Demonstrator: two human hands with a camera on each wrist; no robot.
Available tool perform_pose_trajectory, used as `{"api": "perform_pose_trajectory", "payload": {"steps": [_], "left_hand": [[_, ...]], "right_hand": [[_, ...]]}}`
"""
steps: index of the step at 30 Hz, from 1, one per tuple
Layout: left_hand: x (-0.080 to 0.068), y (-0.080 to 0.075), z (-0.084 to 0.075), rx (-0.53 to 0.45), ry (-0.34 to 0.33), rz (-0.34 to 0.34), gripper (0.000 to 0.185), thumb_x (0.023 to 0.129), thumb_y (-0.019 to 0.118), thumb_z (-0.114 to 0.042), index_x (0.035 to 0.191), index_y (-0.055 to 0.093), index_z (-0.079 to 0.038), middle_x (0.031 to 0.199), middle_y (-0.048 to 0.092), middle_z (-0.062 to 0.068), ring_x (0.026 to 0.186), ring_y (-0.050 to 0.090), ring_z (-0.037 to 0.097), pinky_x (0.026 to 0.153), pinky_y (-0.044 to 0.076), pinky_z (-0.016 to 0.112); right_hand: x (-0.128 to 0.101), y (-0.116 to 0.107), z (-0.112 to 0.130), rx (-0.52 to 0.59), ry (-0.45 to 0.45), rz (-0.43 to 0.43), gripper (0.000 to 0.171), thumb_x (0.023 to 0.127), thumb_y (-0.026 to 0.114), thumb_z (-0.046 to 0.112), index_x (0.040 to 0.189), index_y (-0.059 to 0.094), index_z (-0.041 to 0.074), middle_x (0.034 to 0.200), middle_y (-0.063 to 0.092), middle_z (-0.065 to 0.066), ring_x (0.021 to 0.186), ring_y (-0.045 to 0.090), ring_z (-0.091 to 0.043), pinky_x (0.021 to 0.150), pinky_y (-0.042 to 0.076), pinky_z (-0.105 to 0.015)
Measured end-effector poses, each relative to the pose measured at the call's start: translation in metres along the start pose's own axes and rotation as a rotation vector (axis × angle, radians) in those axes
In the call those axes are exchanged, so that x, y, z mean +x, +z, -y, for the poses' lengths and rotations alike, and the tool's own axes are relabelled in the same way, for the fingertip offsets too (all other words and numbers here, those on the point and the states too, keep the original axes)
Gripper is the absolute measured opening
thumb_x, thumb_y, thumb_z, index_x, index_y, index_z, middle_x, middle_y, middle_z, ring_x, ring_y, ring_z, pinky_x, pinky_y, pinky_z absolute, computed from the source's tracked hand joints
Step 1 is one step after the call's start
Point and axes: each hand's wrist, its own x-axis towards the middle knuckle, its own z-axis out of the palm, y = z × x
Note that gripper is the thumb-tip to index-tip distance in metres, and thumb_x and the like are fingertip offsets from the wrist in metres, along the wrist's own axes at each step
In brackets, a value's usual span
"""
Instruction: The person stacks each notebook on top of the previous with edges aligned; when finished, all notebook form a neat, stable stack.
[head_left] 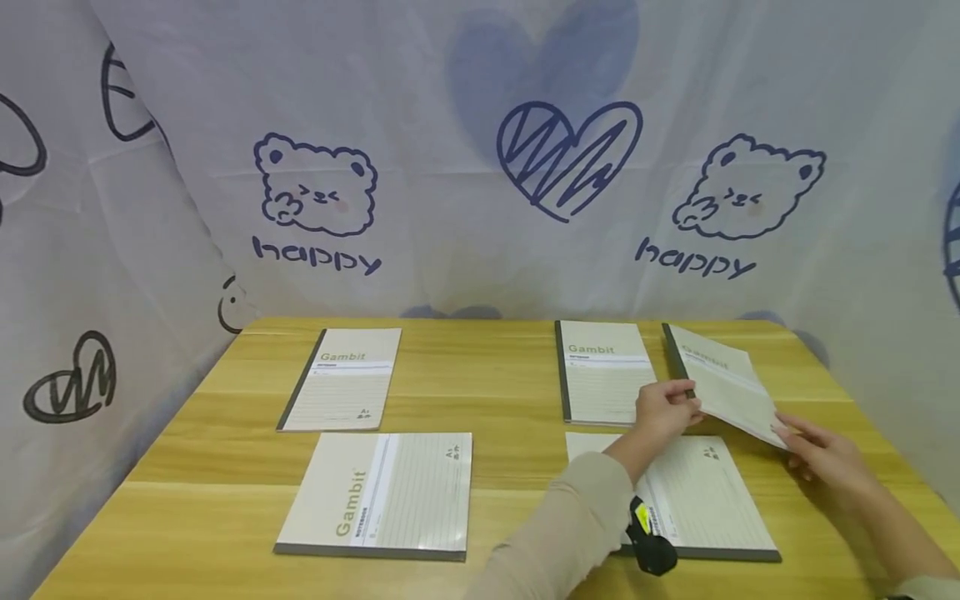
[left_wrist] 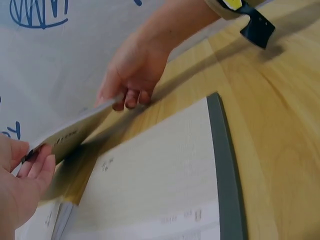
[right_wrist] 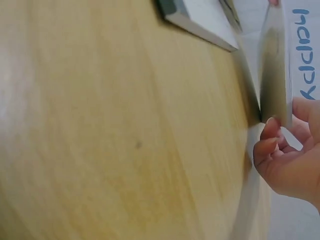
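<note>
A white notebook with a dark spine [head_left: 723,379] is tilted at the table's back right, its near edge raised. My left hand [head_left: 666,408] pinches its near left corner by the spine, thumb on one face and fingers on the other. At the near right corner my right hand [head_left: 821,450] pinches it too, fingers underneath as the right wrist view shows. Below my left forearm lies another notebook [head_left: 712,500], turned sideways and partly hidden by the arm. Just left of the held one, a notebook [head_left: 603,375] lies flat, its lower right corner behind my left hand.
Two more notebooks lie flat on the left: one upright at the back [head_left: 345,379], one sideways in front [head_left: 382,492]. All rest on a wooden table [head_left: 517,467]. A white printed cloth [head_left: 450,208] hangs behind and beside the table.
</note>
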Motion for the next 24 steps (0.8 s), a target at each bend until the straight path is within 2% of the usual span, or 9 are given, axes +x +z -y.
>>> {"api": "perform_pose_trajectory", "payload": {"steps": [2,4,7,14,20,24], "left_hand": [[0.000,-0.005,0.001,0.012,0.001,0.033,0.029,0.076,0.059,0.018,0.102,0.067,0.007,0.072,0.044,0.001,0.063,0.057,0.016,0.068,0.057,0.031],[0.001,-0.011,0.003,0.048,0.006,0.059,0.033,0.077,0.059,0.017,0.107,0.066,0.005,0.073,0.045,0.001,0.064,0.054,0.013,0.069,0.056,0.028],[0.002,-0.022,0.005,0.108,0.012,0.090,0.038,0.077,0.060,0.015,0.113,0.064,0.002,0.076,0.047,0.000,0.067,0.055,0.011,0.069,0.056,0.025],[0.001,-0.046,0.001,0.208,0.036,0.222,0.045,0.080,0.061,0.009,0.124,0.058,-0.002,0.089,0.055,0.000,0.082,0.065,0.019,0.072,0.055,0.025],[0.000,-0.064,-0.006,0.367,0.078,0.328,0.048,0.084,0.062,-0.001,0.130,0.054,-0.008,0.096,0.055,-0.003,0.084,0.057,0.004,0.073,0.050,0.018],[0.000,-0.075,-0.010,0.414,0.118,0.358,0.047,0.085,0.061,-0.003,0.131,0.053,-0.008,0.093,0.054,-0.003,0.081,0.054,0.001,0.069,0.048,0.015]], "right_hand": [[0.001,0.000,0.000,0.143,0.020,0.025,0.036,0.094,0.053,0.026,0.090,0.052,0.061,0.068,0.053,0.014,0.060,0.048,-0.002,0.053,0.042,-0.018],[0.002,0.000,0.001,0.253,0.032,0.056,0.037,0.094,0.055,0.021,0.090,0.057,0.058,0.070,0.052,0.014,0.061,0.048,-0.003,0.054,0.042,-0.017],[0.004,0.003,0.003,0.320,0.030,0.099,0.038,0.093,0.056,0.017,0.094,0.059,0.055,0.073,0.049,0.013,0.062,0.047,-0.004,0.054,0.041,-0.018],[0.006,0.010,0.011,0.353,-0.040,0.113,0.040,0.093,0.055,0.013,0.100,0.059,0.052,0.074,0.040,0.010,0.059,0.044,-0.005,0.053,0.039,-0.018],[0.007,0.011,0.018,0.287,-0.045,0.135,0.038,0.094,0.055,0.017,0.109,0.056,0.052,0.080,0.039,0.011,0.062,0.042,-0.005,0.056,0.039,-0.019],[0.006,0.015,0.023,0.220,-0.069,0.156,0.041,0.095,0.053,0.017,0.121,0.051,0.049,0.085,0.036,0.010,0.066,0.044,-0.004,0.058,0.041,-0.019]]}}
